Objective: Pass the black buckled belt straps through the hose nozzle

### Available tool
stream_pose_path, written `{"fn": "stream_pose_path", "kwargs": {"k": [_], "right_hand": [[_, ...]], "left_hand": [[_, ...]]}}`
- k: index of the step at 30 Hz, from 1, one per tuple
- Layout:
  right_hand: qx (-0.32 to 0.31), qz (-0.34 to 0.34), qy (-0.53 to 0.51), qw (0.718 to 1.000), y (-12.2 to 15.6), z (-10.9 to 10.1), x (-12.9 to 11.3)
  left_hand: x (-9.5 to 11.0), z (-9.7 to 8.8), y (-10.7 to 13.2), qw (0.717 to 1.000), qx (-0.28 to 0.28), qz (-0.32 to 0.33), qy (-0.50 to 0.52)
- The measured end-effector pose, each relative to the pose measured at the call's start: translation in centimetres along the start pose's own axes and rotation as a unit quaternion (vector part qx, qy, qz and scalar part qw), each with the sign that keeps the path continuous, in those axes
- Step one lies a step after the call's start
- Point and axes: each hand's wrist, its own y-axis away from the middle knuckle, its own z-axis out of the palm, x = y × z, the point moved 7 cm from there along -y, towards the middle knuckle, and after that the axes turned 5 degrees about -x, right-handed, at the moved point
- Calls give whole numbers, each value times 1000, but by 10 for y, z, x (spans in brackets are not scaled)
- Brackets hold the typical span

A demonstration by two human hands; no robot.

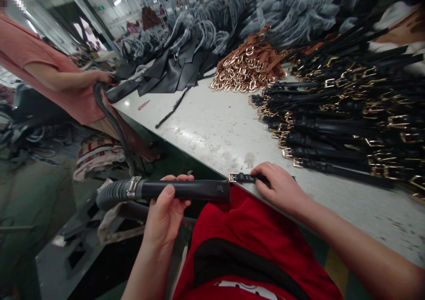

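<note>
My left hand [169,205] is wrapped round the black nozzle [202,190] of a hot-air or suction hose; which of the two I cannot tell. A metal clamp joins it to a ribbed grey hose [114,194]. At the table's near edge my right hand [274,182] closes over a short black strap [245,177] with a gold buckle [232,177]. The buckle end points left, close to the nozzle's flat mouth. My palm hides the rest of the strap.
Black buckled straps [332,127] are heaped on the white table [212,123] at right. Behind them lie brown straps [249,65] with gold buckles, black leather pieces [177,67] and plastic-wrapped bundles [292,12]. At left a co-worker [63,70] stands holding a dark hose [111,114].
</note>
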Motion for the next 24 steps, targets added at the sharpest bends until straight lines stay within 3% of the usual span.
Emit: {"fn": "stream_pose_path", "kwargs": {"k": [5,13,18,24], "right_hand": [[11,5,15,1000,0,2,1],[3,-28,31,999,1,3,-1],[1,-24,41,999,1,5,1],[25,-7,47,999,3,5,5]], "left_hand": [[-5,8,-3,1000,-7,6,10],[-34,39,-21,999,-16,16,33],[-38,42,-30,998,-11,21,56],[-50,62,-36,996,-44,-4,81]]}}
